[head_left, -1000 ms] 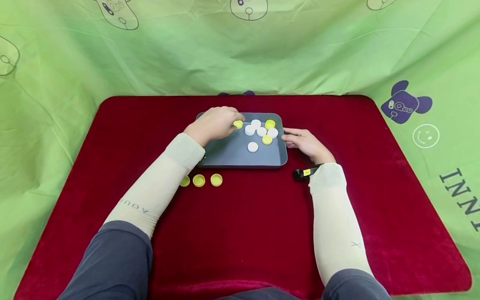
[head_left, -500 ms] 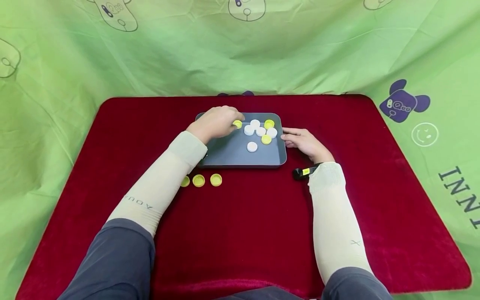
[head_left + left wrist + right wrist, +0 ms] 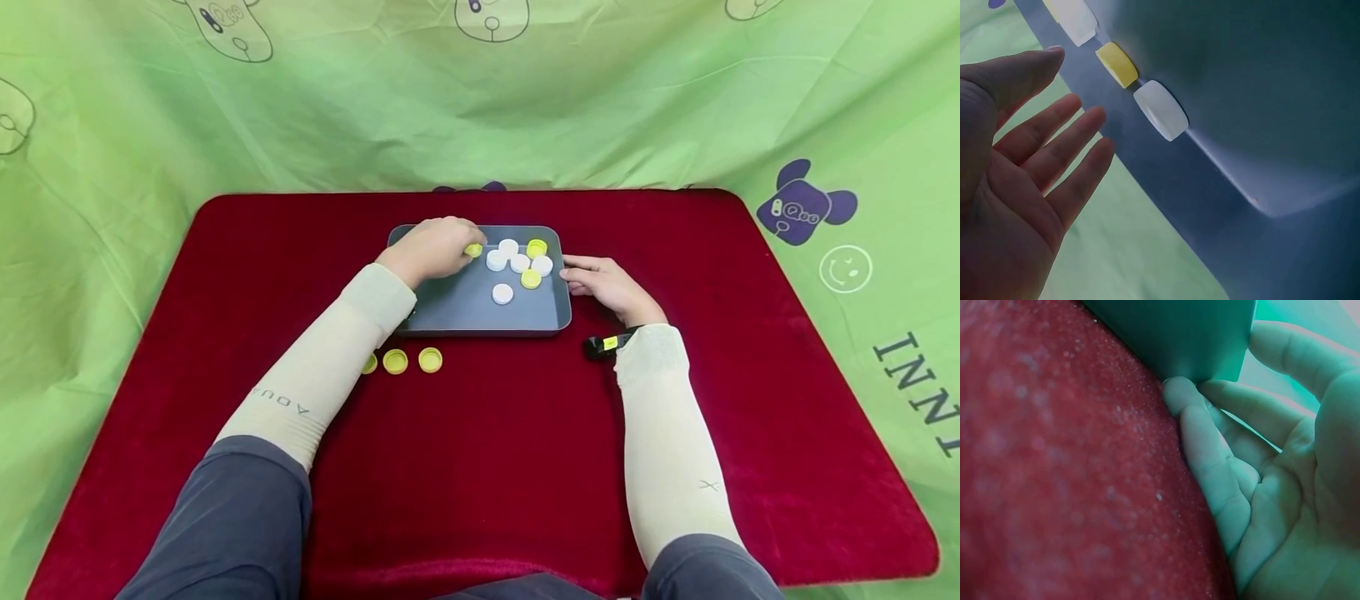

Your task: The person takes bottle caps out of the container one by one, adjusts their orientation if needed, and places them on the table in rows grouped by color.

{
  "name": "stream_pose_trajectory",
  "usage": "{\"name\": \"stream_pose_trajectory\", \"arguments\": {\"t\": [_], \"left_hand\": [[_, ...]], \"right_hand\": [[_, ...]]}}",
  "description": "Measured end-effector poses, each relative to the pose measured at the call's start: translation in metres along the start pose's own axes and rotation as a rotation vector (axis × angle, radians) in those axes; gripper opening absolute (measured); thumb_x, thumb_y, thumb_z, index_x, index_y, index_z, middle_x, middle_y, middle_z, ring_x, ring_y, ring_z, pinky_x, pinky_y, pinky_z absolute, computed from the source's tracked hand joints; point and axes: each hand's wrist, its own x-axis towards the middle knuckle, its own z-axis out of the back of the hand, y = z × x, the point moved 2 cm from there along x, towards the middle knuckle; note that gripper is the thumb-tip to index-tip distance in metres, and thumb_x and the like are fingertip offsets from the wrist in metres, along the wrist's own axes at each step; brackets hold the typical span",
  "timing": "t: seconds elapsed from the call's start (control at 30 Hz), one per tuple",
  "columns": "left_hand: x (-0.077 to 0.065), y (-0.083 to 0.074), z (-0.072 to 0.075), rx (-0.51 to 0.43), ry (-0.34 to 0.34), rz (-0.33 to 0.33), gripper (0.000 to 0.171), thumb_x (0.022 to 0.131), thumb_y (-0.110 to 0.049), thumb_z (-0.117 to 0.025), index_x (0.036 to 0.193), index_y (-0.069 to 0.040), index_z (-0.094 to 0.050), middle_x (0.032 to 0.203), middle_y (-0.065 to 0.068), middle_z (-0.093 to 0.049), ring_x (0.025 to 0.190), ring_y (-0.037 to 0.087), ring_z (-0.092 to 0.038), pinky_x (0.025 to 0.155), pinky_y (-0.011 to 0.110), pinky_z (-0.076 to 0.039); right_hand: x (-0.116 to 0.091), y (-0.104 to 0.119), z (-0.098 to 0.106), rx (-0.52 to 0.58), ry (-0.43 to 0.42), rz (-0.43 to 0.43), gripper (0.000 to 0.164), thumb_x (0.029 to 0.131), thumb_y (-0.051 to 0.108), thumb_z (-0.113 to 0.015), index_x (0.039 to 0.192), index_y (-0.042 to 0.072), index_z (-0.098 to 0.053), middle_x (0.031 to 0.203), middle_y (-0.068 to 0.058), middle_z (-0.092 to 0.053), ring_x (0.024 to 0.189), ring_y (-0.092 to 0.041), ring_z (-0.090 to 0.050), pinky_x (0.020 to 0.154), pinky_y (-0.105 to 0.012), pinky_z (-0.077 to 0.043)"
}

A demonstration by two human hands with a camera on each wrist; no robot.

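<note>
As L hand (image 3: 435, 247) dips slightly over tray (image 3: 468, 310), its fingers (image 3: 1072, 145) lie loosely spread beside yellow cap (image 3: 473, 250); R hand (image 3: 613, 289), fingers relaxed, touches tray's R end.

I see creased green fabric backdrop (image 3: 622, 117) behind and along both sides of a round-cornered table covered in crimson velvet (image 3: 480, 467). At right it bears a purple cartoon animal head (image 3: 802, 204), a white smiley (image 3: 845, 269) and dark capital lettering (image 3: 913, 373).
</note>
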Motion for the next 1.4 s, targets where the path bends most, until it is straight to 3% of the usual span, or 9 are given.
{"name": "stream_pose_trajectory", "arguments": {"t": [0.13,0.5,0.73,1.03,1.4], "left_hand": [[0.004,0.000,-0.002,0.003,0.010,0.000,0.034,0.093,-0.011,-0.060,0.127,-0.009,-0.065,0.129,0.008,-0.060,0.121,0.021,-0.052,0.099,0.040,-0.043],[0.008,0.000,-0.007,0.009,0.016,0.003,0.031,0.091,-0.008,-0.062,0.121,-0.011,-0.069,0.124,0.006,-0.062,0.114,0.021,-0.055,0.094,0.039,-0.046],[0.009,0.001,-0.012,0.024,0.090,0.015,0.037,0.092,-0.010,-0.062,0.128,-0.012,-0.065,0.128,0.005,-0.060,0.119,0.020,-0.052,0.098,0.037,-0.044],[0.011,-0.002,-0.015,0.039,0.131,0.047,0.046,0.092,-0.011,-0.064,0.138,-0.014,-0.058,0.133,0.006,-0.058,0.123,0.019,-0.051,0.103,0.037,-0.041],[0.012,-0.001,-0.018,0.078,0.123,0.058,0.041,0.092,-0.011,-0.063,0.133,-0.015,-0.062,0.121,0.009,-0.058,0.105,0.020,-0.053,0.094,0.037,-0.046]], "right_hand": [[0.000,0.001,0.000,-0.002,-0.015,-0.011,0.049,0.096,0.019,-0.061,0.142,0.005,-0.050,0.121,-0.015,-0.064,0.090,-0.015,-0.068,0.084,-0.027,-0.052],[-0.001,0.002,-0.001,-0.011,-0.021,-0.038,0.050,0.096,0.022,-0.062,0.142,0.007,-0.050,0.124,-0.015,-0.063,0.093,-0.015,-0.067,0.086,-0.028,-0.051],[-0.001,0.000,-0.001,-0.004,-0.019,-0.045,0.051,0.095,0.024,-0.063,0.142,0.008,-0.051,0.123,-0.014,-0.063,0.093,-0.016,-0.067,0.086,-0.030,-0.051],[0.000,0.001,-0.001,-0.005,-0.026,-0.043,0.050,0.095,0.023,-0.063,0.142,0.008,-0.051,0.123,-0.014,-0.063,0.093,-0.016,-0.066,0.086,-0.029,-0.051],[0.000,0.001,0.000,-0.026,-0.027,-0.035,0.051,0.095,0.023,-0.063,0.142,0.008,-0.051,0.122,-0.014,-0.064,0.093,-0.017,-0.067,0.086,-0.029,-0.051]]}}
